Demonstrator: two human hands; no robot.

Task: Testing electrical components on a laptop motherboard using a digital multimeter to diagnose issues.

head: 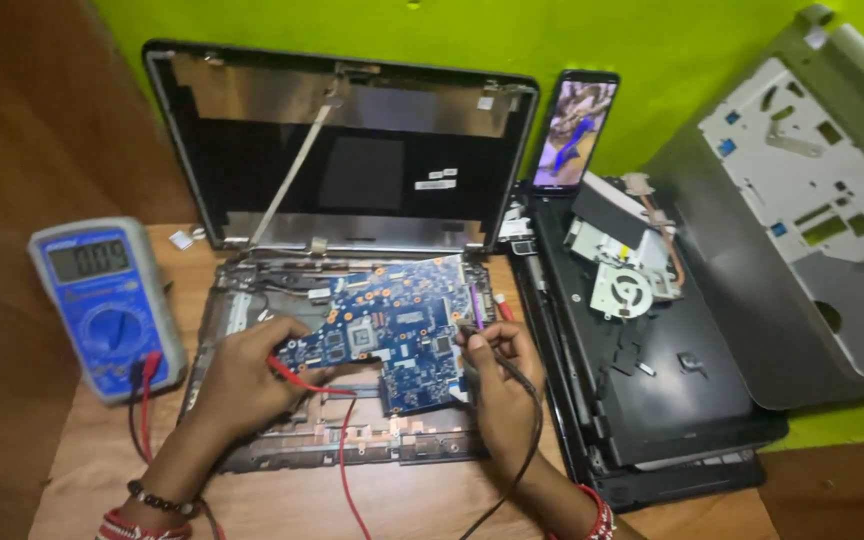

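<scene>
A blue laptop motherboard (pixel 397 325) lies in an opened laptop base (pixel 352 440) on a wooden table. My left hand (pixel 247 375) grips a red multimeter probe (pixel 297 375) and rests on the board's left edge. My right hand (pixel 500 385) grips a black probe (pixel 497 355), its tip touching the board's right side. Red and black leads run from the probes toward me.
A blue multimeter (pixel 104 305) stands at the left. The laptop's empty lid (pixel 337 150) stands upright behind. A phone (pixel 577 130) leans on the green wall. At the right lie a black case part (pixel 672 390) with a fan (pixel 624 290) and a grey palmrest (pixel 812 240).
</scene>
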